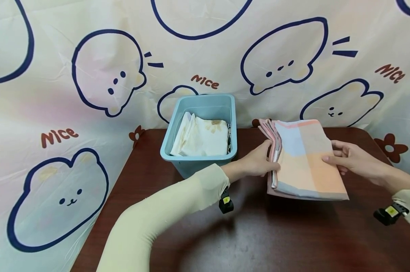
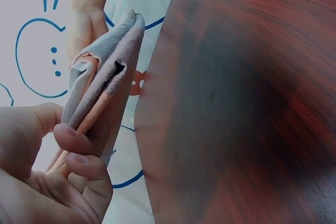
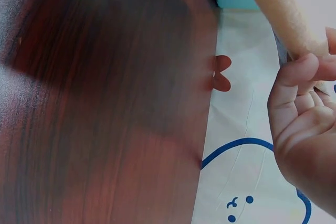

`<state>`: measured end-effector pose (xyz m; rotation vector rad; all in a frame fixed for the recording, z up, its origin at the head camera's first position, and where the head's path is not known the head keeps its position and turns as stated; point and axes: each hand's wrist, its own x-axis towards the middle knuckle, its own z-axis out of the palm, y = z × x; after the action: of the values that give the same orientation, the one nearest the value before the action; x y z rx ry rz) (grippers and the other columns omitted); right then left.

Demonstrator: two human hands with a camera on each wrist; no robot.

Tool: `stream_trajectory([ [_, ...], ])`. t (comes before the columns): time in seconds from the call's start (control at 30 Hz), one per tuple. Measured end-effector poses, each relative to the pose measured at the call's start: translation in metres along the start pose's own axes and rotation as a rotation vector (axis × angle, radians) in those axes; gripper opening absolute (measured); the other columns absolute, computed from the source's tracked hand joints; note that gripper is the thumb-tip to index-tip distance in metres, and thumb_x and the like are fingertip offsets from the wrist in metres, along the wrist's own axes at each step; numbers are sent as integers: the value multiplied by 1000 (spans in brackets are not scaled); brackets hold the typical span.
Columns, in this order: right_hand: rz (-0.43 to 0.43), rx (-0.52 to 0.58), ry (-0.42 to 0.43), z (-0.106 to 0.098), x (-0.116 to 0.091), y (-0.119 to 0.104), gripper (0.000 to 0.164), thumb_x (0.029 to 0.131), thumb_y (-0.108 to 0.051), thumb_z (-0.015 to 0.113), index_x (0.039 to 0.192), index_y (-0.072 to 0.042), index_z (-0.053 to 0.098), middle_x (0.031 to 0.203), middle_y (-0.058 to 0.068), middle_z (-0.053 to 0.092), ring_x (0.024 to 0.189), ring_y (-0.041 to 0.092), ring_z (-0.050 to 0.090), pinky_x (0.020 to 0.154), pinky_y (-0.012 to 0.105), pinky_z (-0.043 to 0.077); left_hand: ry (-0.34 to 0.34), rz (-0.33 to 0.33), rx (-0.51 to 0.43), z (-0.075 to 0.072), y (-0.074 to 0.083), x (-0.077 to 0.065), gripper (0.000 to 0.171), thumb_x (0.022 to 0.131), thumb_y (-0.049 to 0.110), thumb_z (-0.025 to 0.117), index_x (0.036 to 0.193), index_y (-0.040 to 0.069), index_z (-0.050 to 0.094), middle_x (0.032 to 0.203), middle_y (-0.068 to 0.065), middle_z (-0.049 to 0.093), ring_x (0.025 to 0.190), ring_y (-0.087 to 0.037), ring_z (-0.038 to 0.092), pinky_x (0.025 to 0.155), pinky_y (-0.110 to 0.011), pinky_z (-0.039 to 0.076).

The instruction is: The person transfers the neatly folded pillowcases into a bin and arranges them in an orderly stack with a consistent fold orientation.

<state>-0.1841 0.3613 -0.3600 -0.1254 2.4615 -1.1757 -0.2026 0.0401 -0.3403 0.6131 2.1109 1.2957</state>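
A folded checked cloth (image 1: 305, 166) in peach, pale blue and grey, with pink edges, is held up above the table between both hands. My left hand (image 1: 257, 160) pinches its stacked left edge, thumb on the front. At the opposite side, my right hand (image 1: 351, 158) grips the right edge, its thumb on the front and fingers behind. The left wrist view shows the layered folds of the cloth (image 2: 105, 72) end-on, with the left hand (image 2: 68, 166) curled about them. In the right wrist view, the right hand (image 3: 304, 119) pinches the cloth's rim.
Left of the cloth, a light blue bin (image 1: 198, 164) stands on the dark red-brown wooden table (image 1: 252, 241). Folded white fabric (image 1: 210, 138) with brownish marks lies inside it. A cartoon-printed curtain (image 1: 198, 56) hangs right behind the table. Each wrist wears a small black camera.
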Motion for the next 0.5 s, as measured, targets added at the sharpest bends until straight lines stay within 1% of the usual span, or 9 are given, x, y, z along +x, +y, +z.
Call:
stream_trajectory([
  [0.2, -5, 15, -4, 2, -1, -2, 64, 105, -36, 53, 152, -4, 23, 70, 2, 54, 63, 29, 54, 75, 29, 40, -4, 6, 11, -1, 1, 0, 79, 98, 9, 61, 161, 12, 13, 50, 1, 41, 37, -13, 39, 43, -24, 35],
  [0.37, -1, 19, -3, 3, 1, -4, 65, 105, -37, 54, 152, -4, 23, 70, 2, 54, 62, 27, 54, 75, 29, 40, 4, 2, 33, -4, 2, -1, 79, 98, 10, 62, 161, 13, 14, 52, 1, 42, 39, -14, 40, 44, -24, 37],
  [0.5, -19, 39, -6, 4, 3, -6, 63, 105, -36, 54, 150, -4, 25, 70, 2, 52, 62, 28, 53, 74, 29, 41, 9, 13, 44, -6, 4, -2, 72, 97, 10, 62, 156, 11, 21, 51, 1, 41, 39, -14, 39, 44, -24, 38],
])
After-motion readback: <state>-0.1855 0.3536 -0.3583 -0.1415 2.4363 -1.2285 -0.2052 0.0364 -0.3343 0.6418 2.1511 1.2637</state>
